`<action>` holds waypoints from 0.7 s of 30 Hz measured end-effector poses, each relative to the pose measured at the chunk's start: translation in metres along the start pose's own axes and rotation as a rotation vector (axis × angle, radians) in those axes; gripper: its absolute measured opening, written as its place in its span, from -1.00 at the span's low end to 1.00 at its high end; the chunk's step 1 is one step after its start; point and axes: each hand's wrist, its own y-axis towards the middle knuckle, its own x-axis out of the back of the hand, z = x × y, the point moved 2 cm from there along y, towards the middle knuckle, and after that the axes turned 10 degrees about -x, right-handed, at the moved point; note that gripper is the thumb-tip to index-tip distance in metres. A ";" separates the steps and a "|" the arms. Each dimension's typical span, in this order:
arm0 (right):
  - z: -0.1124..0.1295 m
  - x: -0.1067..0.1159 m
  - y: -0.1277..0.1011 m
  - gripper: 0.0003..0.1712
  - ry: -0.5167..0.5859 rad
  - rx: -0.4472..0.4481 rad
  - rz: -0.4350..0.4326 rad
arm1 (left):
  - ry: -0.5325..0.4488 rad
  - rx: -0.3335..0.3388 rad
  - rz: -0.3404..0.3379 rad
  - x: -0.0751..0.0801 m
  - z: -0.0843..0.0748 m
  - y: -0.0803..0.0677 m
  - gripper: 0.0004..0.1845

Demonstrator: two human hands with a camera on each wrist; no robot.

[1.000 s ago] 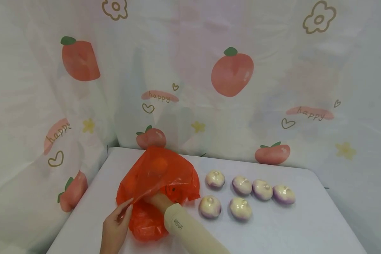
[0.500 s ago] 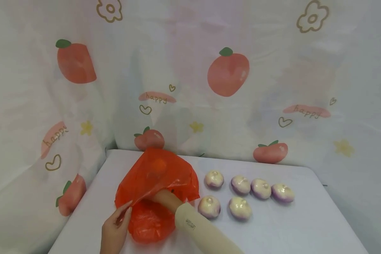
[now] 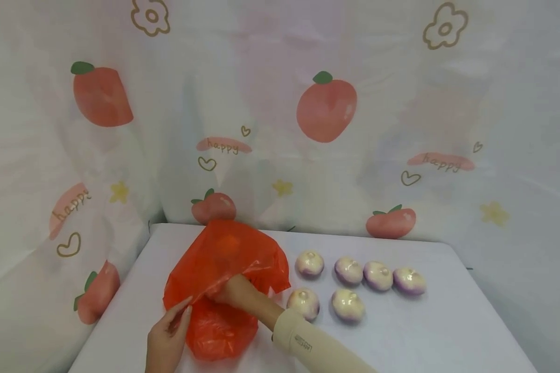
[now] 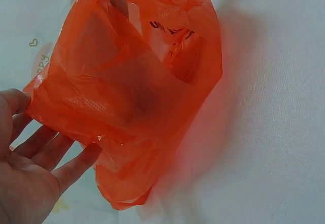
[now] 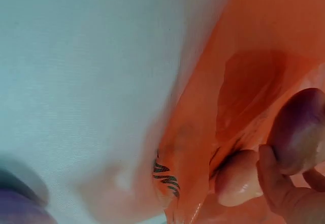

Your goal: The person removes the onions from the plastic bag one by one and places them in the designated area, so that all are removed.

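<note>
A red plastic bag [image 3: 224, 259] lies on the table, with rounded shapes showing through it. My left hand [image 3: 167, 334] pinches the near left edge of its mouth, thumb and fingers on the film [image 4: 117, 92]. My right hand [image 3: 235, 294] reaches into the mouth, its fingertips hidden in the head view. In the right wrist view, my right fingers [image 5: 271, 170] grip a purple-and-white turnip [image 5: 299, 132] inside the bag. Another turnip [image 5: 238, 178] lies just behind it. Some black print shows on the bag.
Several purple-and-white turnips sit on the white table [image 3: 429, 331] right of the bag, the nearest turnip [image 3: 303, 303] close to my right forearm. Printed cloth walls [image 3: 280, 103] rise behind the table and at its left.
My right hand has drawn back toward the bag's mouth, so more of it and the wrist show, and the sleeve has moved right. My left hand still holds the edge.
</note>
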 end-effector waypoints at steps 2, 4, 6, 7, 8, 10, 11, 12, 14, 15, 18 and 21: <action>0.000 0.001 -0.007 -0.52 -0.029 0.056 -0.010 | -0.002 0.005 0.005 0.000 0.000 0.000 -0.70; -0.001 0.001 -0.013 -0.41 -0.064 0.077 -0.019 | -0.006 0.003 0.005 0.000 0.000 0.000 -0.70; -0.001 0.002 -0.018 -0.36 -0.112 0.054 -0.024 | -0.010 -0.003 -0.002 0.000 0.000 0.000 -0.71; -0.001 0.003 -0.019 -0.32 -0.127 0.046 -0.022 | -0.011 -0.008 -0.006 0.000 0.000 0.000 -0.72; -0.001 0.004 -0.021 -0.30 -0.152 0.016 -0.022 | -0.012 -0.012 -0.010 -0.001 0.000 -0.001 -0.72; 0.001 0.007 -0.025 -0.31 -0.230 -0.059 -0.032 | -0.014 -0.017 -0.019 -0.001 0.001 -0.001 -0.73; 0.001 0.009 -0.027 -0.31 -0.278 -0.103 -0.040 | -0.012 -0.019 -0.024 -0.001 0.002 -0.002 -0.74; 0.002 0.011 -0.029 -0.30 -0.330 -0.137 -0.050 | -0.011 -0.021 -0.030 -0.001 0.002 -0.002 -0.74; 0.004 0.016 -0.033 -0.27 -0.413 -0.195 -0.068 | -0.007 -0.025 -0.041 -0.001 0.003 -0.003 -0.75; 0.005 0.019 -0.036 -0.23 -0.444 -0.218 -0.074 | -0.005 -0.028 -0.045 -0.002 0.003 -0.003 -0.76; 0.010 0.030 -0.046 -0.20 -0.477 -0.239 -0.089 | -0.007 -0.041 -0.050 -0.003 0.002 -0.003 -0.77; 0.012 0.044 -0.059 -0.21 -0.465 -0.225 -0.106 | -0.013 -0.052 -0.041 -0.004 0.001 -0.002 -0.77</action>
